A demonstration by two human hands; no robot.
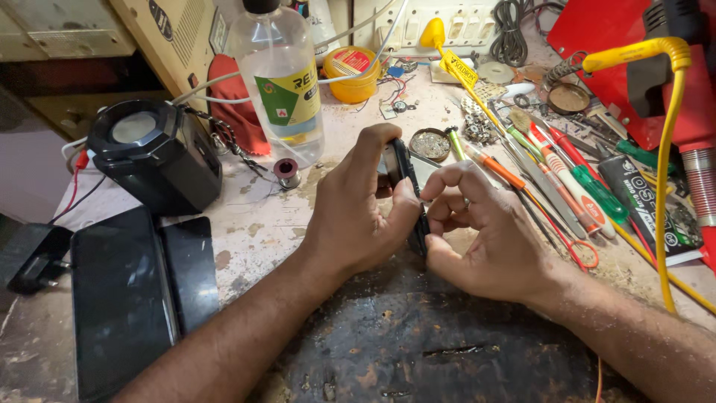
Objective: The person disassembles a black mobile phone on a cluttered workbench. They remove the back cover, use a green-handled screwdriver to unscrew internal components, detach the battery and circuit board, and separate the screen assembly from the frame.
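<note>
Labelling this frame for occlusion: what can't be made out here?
Head view only:
- Phone: held on edge between left hand and right hand; fingers cover most of it, so screen state is unclear.
- Right fingertips: curled under, contact point hidden.
- Bottle: top cut by upper edge.
- Red tool: cut by right and top edges.
- Small parts near dish: too small to identify.

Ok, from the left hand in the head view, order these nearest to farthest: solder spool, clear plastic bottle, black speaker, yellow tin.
Measured from the left hand, which grips the small dark phone:
1. Solder spool, just to its left on the bench.
2. Clear plastic bottle, behind the spool, up and left.
3. Yellow tin, straight back near the wall.
4. Black speaker, far left.
</note>
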